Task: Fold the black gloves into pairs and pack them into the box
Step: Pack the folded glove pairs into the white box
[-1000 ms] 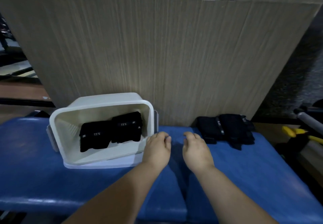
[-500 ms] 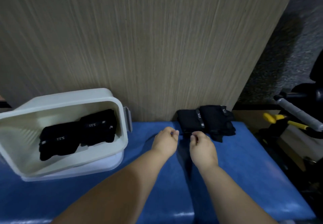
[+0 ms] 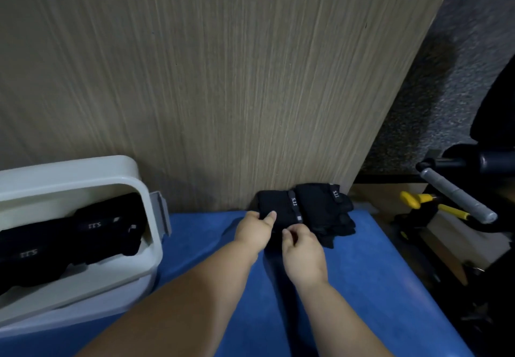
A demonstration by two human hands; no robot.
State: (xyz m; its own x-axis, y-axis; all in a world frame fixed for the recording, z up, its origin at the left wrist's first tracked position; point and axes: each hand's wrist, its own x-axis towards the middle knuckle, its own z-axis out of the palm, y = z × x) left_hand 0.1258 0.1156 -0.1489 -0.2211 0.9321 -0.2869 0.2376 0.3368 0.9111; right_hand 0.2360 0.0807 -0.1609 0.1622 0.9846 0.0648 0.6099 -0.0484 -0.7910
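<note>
Left grip (image 3: 255,230), right grip (image 3: 302,248) holding gloves (image 3: 315,206), panel (image 3: 223,78) behind

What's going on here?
A person is packing black gloves bare-handed. Two folded bundles lie in the white box on the left. The loose gloves sit on the blue pad against the wooden panel. The left grip and right grip are both at the near edge of the leftmost loose glove. Whether either has closed on the fabric isn't clear.
</note>
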